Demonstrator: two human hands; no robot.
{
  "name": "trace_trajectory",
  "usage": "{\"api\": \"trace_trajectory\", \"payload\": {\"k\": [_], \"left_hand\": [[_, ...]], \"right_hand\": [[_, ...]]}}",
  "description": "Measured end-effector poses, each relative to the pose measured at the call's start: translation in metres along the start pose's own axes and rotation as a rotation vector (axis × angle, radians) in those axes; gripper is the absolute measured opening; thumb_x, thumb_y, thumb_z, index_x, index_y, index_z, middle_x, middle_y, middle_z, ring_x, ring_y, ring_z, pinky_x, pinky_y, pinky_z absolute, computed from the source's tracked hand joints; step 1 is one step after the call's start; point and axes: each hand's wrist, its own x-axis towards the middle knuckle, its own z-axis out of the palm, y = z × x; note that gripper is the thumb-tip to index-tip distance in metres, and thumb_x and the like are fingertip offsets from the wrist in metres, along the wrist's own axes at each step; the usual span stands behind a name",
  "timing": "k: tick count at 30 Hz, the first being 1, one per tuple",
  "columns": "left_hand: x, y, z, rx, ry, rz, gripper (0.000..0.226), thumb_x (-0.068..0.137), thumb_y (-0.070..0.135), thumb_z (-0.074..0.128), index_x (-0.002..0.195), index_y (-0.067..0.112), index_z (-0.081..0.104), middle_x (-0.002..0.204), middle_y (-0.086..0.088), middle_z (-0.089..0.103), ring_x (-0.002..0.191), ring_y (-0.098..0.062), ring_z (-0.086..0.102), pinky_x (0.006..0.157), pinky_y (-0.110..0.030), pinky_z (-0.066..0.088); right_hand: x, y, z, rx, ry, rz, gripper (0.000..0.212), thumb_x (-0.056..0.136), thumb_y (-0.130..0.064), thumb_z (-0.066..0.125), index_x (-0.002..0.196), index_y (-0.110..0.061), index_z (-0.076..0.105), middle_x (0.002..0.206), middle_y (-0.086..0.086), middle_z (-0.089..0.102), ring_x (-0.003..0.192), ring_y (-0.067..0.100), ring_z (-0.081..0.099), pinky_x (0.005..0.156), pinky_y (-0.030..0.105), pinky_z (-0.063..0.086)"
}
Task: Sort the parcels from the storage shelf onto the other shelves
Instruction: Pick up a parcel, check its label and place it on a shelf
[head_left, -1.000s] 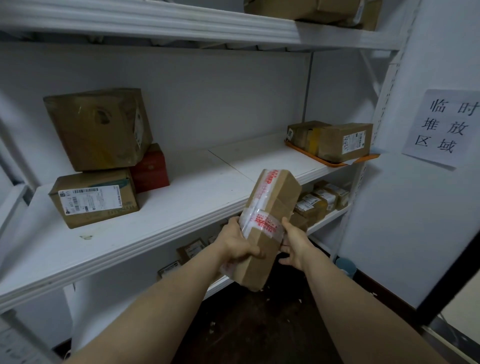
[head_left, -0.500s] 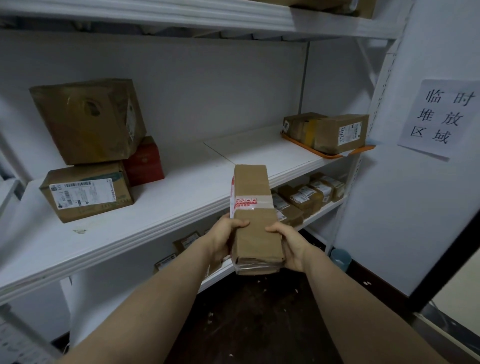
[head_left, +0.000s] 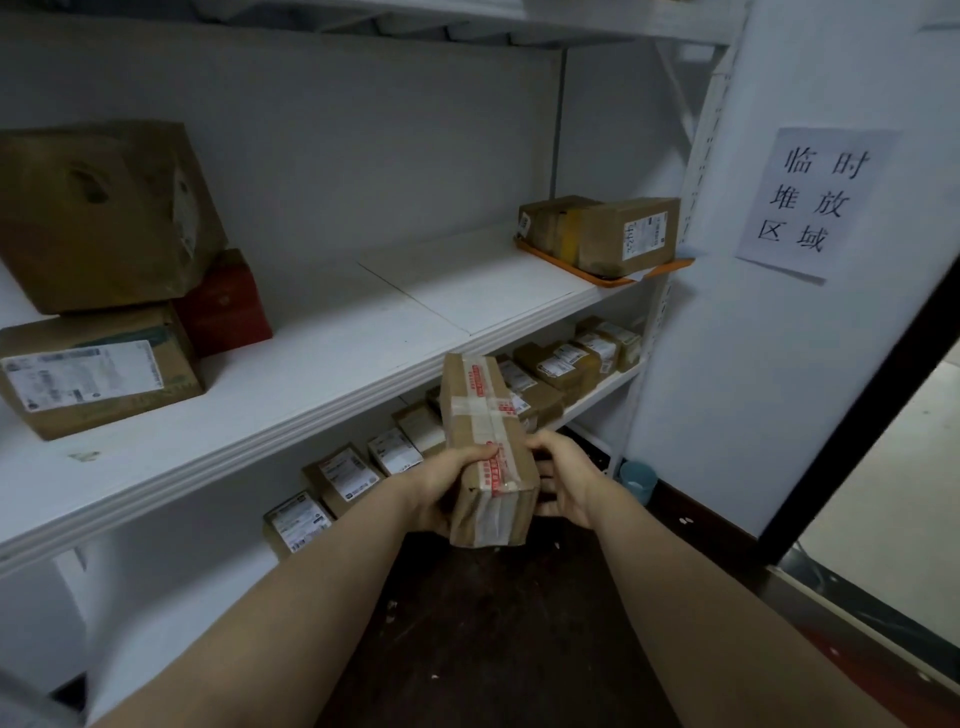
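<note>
While both hands grip it, taped cardboard parcel (head_left: 485, 447) upright, left hand (head_left: 441, 475) fingers wrapped round its side, right hand (head_left: 563, 480) curled against opposite edge

Read on paper sign (head_left: 815, 205), posted on white wall (head_left: 753, 415): 临时堆放区域, set in three rows. Found red print on tape of nearest parcel (head_left: 485, 447) illegible. Noted shipping labels on shelved boxes (head_left: 550, 369), too small to read.

White back wall (head_left: 363, 156) sitting in dim light; dark floor (head_left: 493, 649) showing pale specks; paper sign (head_left: 815, 202) hanging on right-hand white panel (head_left: 727, 415).
</note>
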Motion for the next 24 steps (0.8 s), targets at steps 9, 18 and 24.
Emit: {"api": "trace_trajectory", "payload": {"k": [9, 18, 24], "left_hand": [[0.009, -0.021, -0.003, -0.161, -0.009, -0.020, 0.036, 0.085, 0.034, 0.060, 0.117, 0.018, 0.062, 0.113, -0.011, 0.068, 0.104, -0.030, 0.064, 0.093, -0.053, 0.048], [-0.007, -0.045, -0.033, -0.096, 0.092, -0.042, 0.059, 0.073, 0.055, 0.072, 0.117, 0.017, 0.061, 0.109, -0.012, 0.070, 0.100, -0.028, 0.067, 0.085, -0.040, 0.055], [-0.020, -0.073, -0.074, -0.325, 0.146, -0.120, 0.058, 0.065, 0.043, 0.074, 0.116, 0.016, 0.062, 0.111, -0.018, 0.067, 0.104, -0.035, 0.062, 0.095, -0.047, 0.046]], "right_hand": [[0.003, 0.016, -0.006, -0.157, -0.148, 0.096, 0.063, 0.074, -0.045, 0.068, 0.133, -0.039, 0.048, 0.126, 0.014, 0.056, 0.113, 0.034, 0.056, 0.088, 0.055, 0.050], [0.011, 0.036, 0.049, -0.420, -0.161, 0.065, 0.076, 0.073, -0.034, 0.082, 0.137, -0.018, 0.046, 0.112, -0.003, 0.062, 0.097, 0.012, 0.058, 0.080, 0.029, 0.050], [0.027, 0.041, 0.072, -0.382, -0.140, 0.223, 0.063, 0.077, -0.045, 0.067, 0.132, -0.019, 0.052, 0.136, 0.010, 0.050, 0.126, 0.033, 0.045, 0.097, 0.056, 0.040]]}}
